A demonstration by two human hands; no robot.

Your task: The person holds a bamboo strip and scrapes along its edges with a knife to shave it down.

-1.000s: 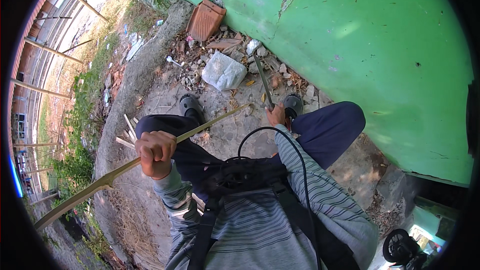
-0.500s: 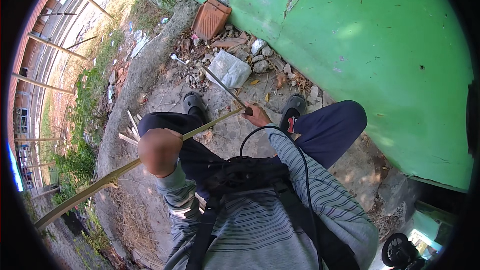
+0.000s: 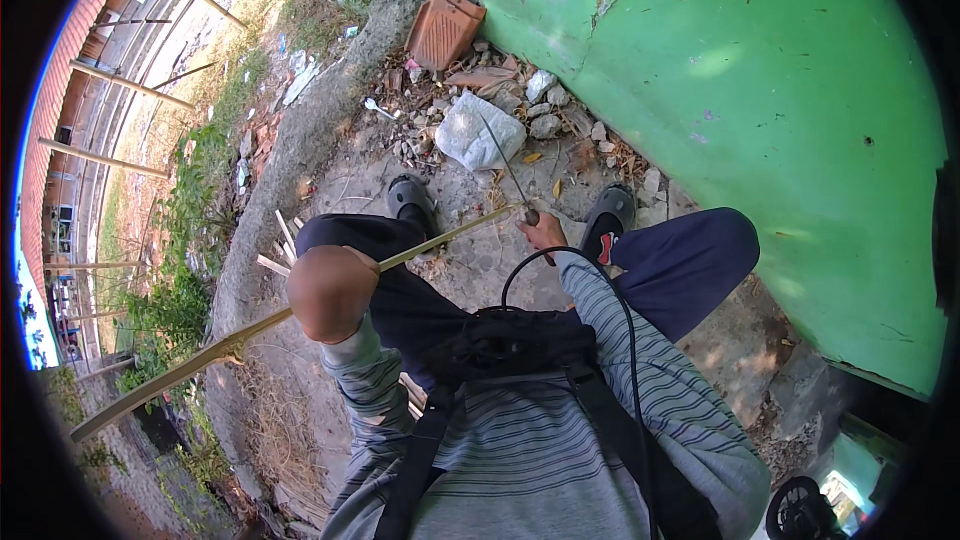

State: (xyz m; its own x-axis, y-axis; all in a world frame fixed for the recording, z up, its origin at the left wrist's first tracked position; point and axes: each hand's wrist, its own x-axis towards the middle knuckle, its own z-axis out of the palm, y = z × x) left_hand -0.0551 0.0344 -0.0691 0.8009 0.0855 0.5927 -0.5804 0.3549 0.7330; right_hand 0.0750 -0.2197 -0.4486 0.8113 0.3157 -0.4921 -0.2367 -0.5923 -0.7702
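Note:
My left hand [image 3: 335, 292] is wrapped round a long, pale greenish bamboo strip [image 3: 180, 376], though blur hides its finger detail. The strip runs slantwise from the lower left, through this hand and over my left knee. Its thin far end tapers off between my shoes, close to the other hand. There my right hand [image 3: 545, 232] grips a knife [image 3: 508, 162] by its dark, rounded handle. The slim blade points forward and slightly left, across a crumpled white sack [image 3: 480, 132]. Whether blade and strip touch cannot be made out.
A green wall [image 3: 740, 90] borders the right. Rubble, a terracotta tile [image 3: 446, 28] and a white plastic spoon [image 3: 379, 108] lie ahead. A low concrete kerb [image 3: 290, 140] curves along the left. Cut pale sticks [image 3: 275, 265] rest beside my left leg. A black cable [image 3: 637, 380] loops near my right arm.
The knife has swung from pointing far left to a more forward angle, and my right hand has shifted slightly right. My left hand still grips the bamboo strip. The whole view has shifted a little.

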